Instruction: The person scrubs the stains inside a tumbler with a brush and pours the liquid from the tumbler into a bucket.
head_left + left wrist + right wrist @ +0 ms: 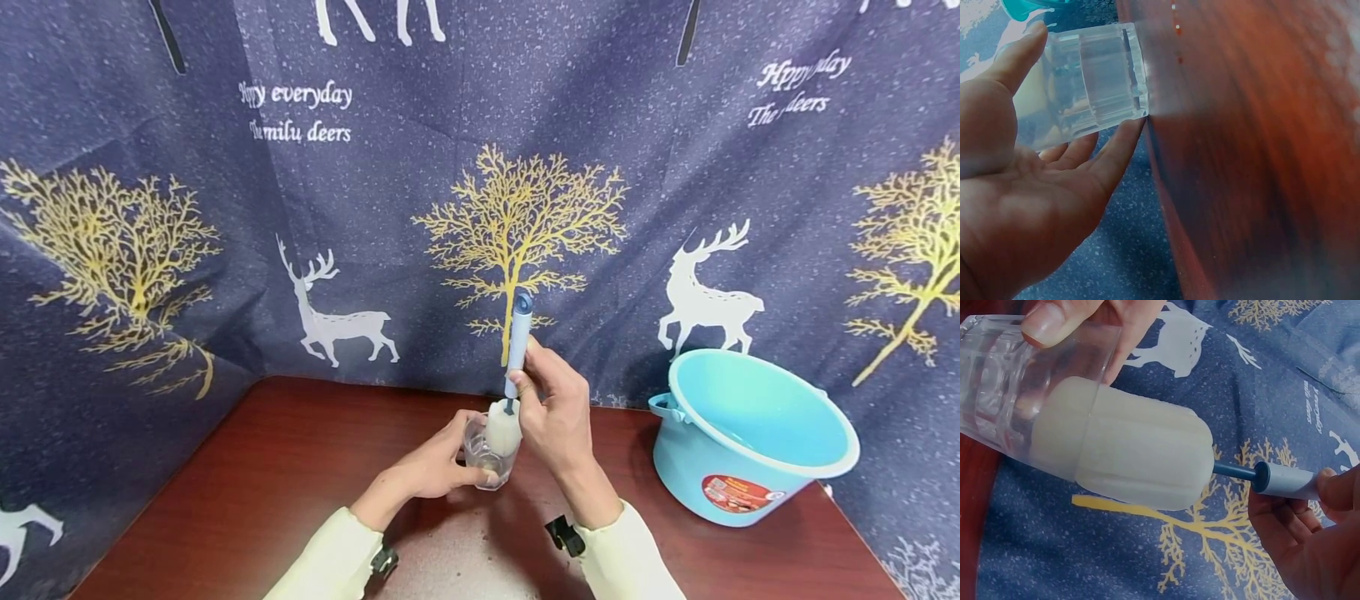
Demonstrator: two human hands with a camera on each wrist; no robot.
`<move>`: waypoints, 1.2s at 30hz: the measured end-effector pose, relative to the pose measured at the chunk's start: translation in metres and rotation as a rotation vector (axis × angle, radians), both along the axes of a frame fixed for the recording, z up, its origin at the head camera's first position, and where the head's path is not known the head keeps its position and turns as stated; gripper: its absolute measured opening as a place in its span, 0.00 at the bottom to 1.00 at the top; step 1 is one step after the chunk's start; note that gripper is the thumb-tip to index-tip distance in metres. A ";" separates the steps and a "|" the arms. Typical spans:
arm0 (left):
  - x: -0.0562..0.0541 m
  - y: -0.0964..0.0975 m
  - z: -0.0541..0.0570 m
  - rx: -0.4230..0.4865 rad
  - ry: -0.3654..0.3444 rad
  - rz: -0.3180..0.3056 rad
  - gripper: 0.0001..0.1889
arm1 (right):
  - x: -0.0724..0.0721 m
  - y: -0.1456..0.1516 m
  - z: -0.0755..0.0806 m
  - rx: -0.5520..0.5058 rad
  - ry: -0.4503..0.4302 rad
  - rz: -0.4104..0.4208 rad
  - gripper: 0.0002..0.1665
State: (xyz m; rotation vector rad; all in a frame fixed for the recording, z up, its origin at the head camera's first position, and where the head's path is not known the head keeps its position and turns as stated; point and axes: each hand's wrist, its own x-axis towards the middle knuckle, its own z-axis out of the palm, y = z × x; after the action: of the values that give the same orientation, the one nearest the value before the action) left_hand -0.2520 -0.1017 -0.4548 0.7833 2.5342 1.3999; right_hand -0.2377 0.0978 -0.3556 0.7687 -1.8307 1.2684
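My left hand (442,462) grips a clear plastic cup (1107,78) around its side, thumb on one side and fingers on the other. The cup stands close over the table, its mouth tilted a little. In my right hand (553,408) is a sponge cup brush, held by its light blue handle (519,342) between thumb and fingers. A dark thin neck (1235,470) joins the handle to the white sponge head (1147,450). Part of that head is inside the cup's mouth; the rest sticks out, as the right wrist view shows.
A light blue bucket (738,450) with a red label stands at the right of the reddish-brown wooden table (300,483). A dark blue cloth (420,208) printed with deer and golden trees hangs behind. Water drops (1177,27) dot the tabletop.
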 end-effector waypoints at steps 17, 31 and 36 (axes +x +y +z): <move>0.000 0.000 -0.001 -0.017 0.011 0.009 0.42 | 0.005 -0.001 0.005 -0.010 -0.080 0.039 0.22; 0.000 0.000 0.001 -0.016 0.008 0.015 0.42 | 0.011 -0.002 0.007 -0.071 -0.218 0.123 0.29; 0.000 0.001 0.001 -0.022 0.018 0.014 0.43 | 0.014 -0.003 0.008 -0.085 -0.238 0.141 0.29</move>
State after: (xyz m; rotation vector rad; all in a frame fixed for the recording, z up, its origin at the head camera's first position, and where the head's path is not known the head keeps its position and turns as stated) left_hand -0.2516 -0.1009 -0.4533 0.7789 2.5691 1.3727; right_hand -0.2239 0.0947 -0.3473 0.7368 -1.9211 1.5760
